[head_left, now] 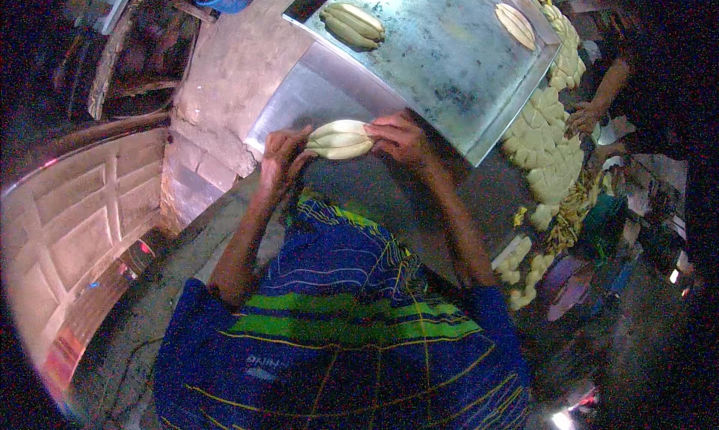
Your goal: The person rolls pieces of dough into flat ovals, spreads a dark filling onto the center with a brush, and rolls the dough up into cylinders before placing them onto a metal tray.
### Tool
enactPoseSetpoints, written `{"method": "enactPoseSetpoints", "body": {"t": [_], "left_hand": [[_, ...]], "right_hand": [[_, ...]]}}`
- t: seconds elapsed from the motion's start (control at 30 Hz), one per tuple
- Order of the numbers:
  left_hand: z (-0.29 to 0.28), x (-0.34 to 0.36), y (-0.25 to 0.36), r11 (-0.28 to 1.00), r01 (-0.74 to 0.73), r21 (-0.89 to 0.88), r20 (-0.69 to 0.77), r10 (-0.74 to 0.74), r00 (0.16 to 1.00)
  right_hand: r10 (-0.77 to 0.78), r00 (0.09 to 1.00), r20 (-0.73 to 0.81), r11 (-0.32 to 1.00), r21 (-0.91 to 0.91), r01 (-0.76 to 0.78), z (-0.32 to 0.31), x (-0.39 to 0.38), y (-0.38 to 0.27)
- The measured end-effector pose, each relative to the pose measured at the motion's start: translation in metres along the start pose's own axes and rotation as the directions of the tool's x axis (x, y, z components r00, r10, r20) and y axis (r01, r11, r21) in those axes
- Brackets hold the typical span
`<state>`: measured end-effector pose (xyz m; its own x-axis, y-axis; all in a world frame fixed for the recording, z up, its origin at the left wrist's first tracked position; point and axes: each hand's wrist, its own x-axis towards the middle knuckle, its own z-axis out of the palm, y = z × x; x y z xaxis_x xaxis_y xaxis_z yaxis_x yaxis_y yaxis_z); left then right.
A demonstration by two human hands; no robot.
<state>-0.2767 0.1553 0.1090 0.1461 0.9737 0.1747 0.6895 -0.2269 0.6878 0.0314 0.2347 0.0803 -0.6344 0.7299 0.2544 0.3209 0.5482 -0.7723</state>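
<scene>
A pale, oblong dough piece [341, 140] with lengthwise ridges is held level in front of me between both hands. My left hand [283, 157] grips its left end with thumb and fingers. My right hand [401, 139] pinches the opposite end. Just beyond is a large metal tray [442, 71] with a raised rim and dark stains. On it lie a similar ridged piece [352, 26] at the left and a paler one [515, 26] at the far right. A smooth metal sheet [307, 93] slopes beside the tray, close behind my left hand.
Many pale dough lumps [543, 134] crowd together right of the tray. Another person's hand [586, 119] reaches over them. Below lies a heap of yellowish strips [569, 224]. A panelled pale partition [82, 220] stands at the left, with a rough wall [225, 63] behind.
</scene>
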Motion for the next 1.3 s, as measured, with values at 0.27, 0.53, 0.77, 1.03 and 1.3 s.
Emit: {"method": "enactPoseSetpoints", "body": {"t": [0.27,0.53,0.77,1.03,1.3], "left_hand": [[0.015,-0.005,-0.003,0.996,0.022,0.081,-0.025,-0.02,0.999],[0.013,-0.001,-0.008,0.83,0.36,-0.425,0.194,-0.305,0.932],[0.017,0.018,-0.008,0.38,0.637,-0.67,0.367,-0.576,0.73],[-0.025,0.052,0.01,0.497,0.631,-0.596,0.396,-0.502,0.769],[-0.009,0.169,0.099,0.706,0.497,-0.505,0.513,-0.217,0.831]], "right_hand": [[-0.05,0.983,-0.178,0.957,-0.291,-0.004,0.025,-0.017,0.008],[0.406,0.885,-0.227,0.914,0.11,-0.391,0.039,-0.012,-0.039],[0.741,0.631,-0.228,0.629,0.563,-0.536,0.05,0.002,-0.057],[0.635,0.66,-0.402,0.746,0.542,-0.388,0.044,-0.001,-0.04],[0.772,0.506,-0.384,0.607,0.683,-0.407,-0.096,-0.03,-0.072]]}}
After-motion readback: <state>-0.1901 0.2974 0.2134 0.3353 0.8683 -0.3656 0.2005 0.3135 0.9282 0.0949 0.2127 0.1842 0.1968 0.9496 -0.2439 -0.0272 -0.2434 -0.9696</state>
